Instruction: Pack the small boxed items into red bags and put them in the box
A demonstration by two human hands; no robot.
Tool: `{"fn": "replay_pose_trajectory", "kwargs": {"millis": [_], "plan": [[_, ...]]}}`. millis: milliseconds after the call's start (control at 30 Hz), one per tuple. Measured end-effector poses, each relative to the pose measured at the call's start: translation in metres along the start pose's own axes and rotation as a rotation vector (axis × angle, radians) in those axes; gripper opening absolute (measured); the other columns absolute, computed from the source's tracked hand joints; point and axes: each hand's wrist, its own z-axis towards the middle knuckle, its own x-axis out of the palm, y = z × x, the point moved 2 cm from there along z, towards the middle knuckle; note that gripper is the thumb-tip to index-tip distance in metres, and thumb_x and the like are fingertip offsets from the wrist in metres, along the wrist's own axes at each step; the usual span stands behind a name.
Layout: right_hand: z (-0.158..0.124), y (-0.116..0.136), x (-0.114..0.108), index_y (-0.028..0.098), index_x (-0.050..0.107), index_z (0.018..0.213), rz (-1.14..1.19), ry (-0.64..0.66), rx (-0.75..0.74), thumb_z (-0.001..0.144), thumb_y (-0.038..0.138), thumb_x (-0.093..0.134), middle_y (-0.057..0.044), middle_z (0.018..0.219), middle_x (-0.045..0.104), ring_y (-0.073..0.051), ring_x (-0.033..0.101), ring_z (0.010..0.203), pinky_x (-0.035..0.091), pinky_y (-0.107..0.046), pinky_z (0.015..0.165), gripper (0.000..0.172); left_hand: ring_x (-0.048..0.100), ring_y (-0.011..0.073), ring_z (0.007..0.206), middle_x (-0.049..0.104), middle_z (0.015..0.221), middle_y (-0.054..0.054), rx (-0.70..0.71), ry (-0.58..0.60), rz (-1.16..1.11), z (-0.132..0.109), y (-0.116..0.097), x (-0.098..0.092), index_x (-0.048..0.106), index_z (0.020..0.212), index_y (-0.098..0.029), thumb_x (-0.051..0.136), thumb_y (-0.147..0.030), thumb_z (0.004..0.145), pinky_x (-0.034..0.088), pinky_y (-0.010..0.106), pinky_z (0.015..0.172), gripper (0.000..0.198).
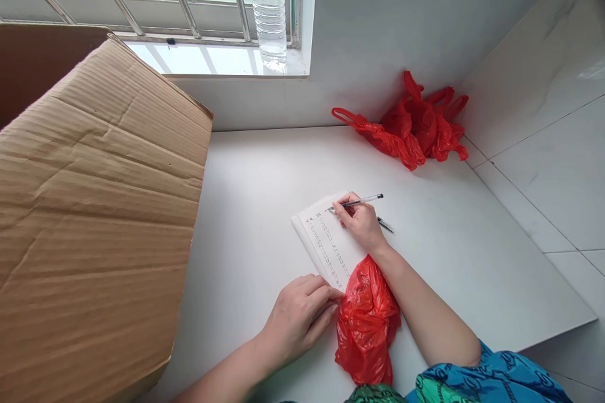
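Observation:
My right hand (360, 223) is closed around a clear-barrelled pen (366, 199), its tip touching a white sheet of paper (314, 236) near the top. Columns of small handwritten marks run down the sheet. Beside that hand lies a small dark-and-clear piece (386, 225), perhaps a pen cap or the end of a second pen; part of it is hidden. My left hand (305, 312) rests at the paper's lower edge, fingers curled together, fingertips against a crumpled red plastic bag (366, 321). Whether they pinch anything is hidden. The bag lies between my forearms, over the paper's lower corner.
A large open cardboard box (104, 214) fills the left side of the white table (255, 189). More red plastic bags (416, 123) lie at the back right against the wall. A water bottle (268, 9) stands on the sill of the barred window. Tiled wall (543, 157) borders the right.

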Motion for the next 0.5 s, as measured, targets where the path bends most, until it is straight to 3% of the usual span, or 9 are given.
{"fn": "replay_pose_trajectory", "kwargs": {"millis": [500], "plan": [[-0.0006,0.0024,-0.0007,0.024,0.060,0.082,-0.021,-0.011,-0.010,0.089,0.052,0.058,0.001,0.066,0.067,-0.016,0.062,0.054,0.051,-0.028,0.059,0.029,0.062,0.0174,0.081,0.068,0.093,0.005,-0.006,0.005,-0.013,0.0006,-0.0006,-0.0012,0.063,0.108,-0.023,0.046,-0.016,0.096,0.045,0.027,0.069,0.022]]}}
